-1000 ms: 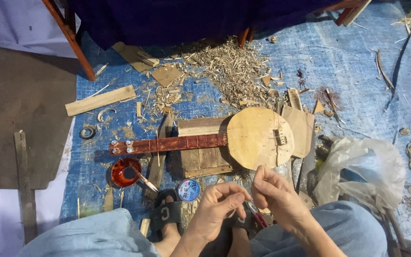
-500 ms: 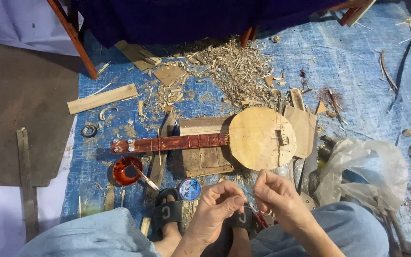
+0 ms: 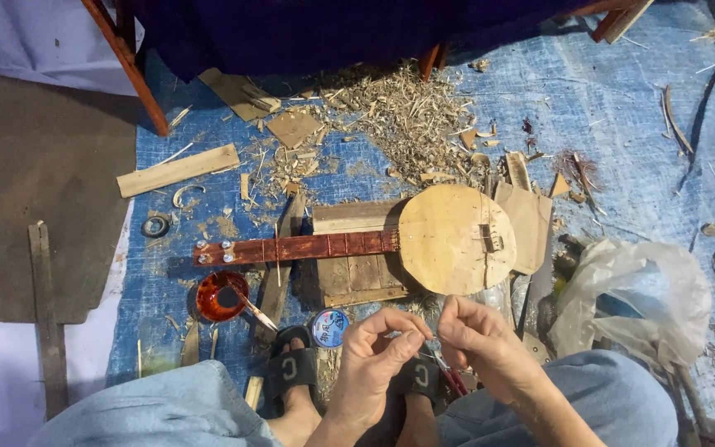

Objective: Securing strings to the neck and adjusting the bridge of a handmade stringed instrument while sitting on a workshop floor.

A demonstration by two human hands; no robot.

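My left hand (image 3: 374,356) and my right hand (image 3: 482,348) meet low in the middle, above my sandalled feet (image 3: 291,372). Both pinch something very thin between the fingertips, perhaps a string or wire; it is too fine to tell. A red-handled tool (image 3: 450,379) lies just below my right hand. Just beyond my hands lies a small wooden stringed instrument (image 3: 448,240) with a round pale body and a reddish neck (image 3: 291,247), resting on wooden blocks (image 3: 349,277).
A blue tarp (image 3: 622,124) covers the floor, strewn with wood shavings (image 3: 407,108) and offcuts. A red bowl with a brush (image 3: 221,296), a small round tin (image 3: 328,327), a tape ring (image 3: 155,225), a plank (image 3: 177,170) and a clear plastic bag (image 3: 631,290) lie around.
My hands have shifted slightly left and closer together, fingertips still pinched. The instrument has not moved.
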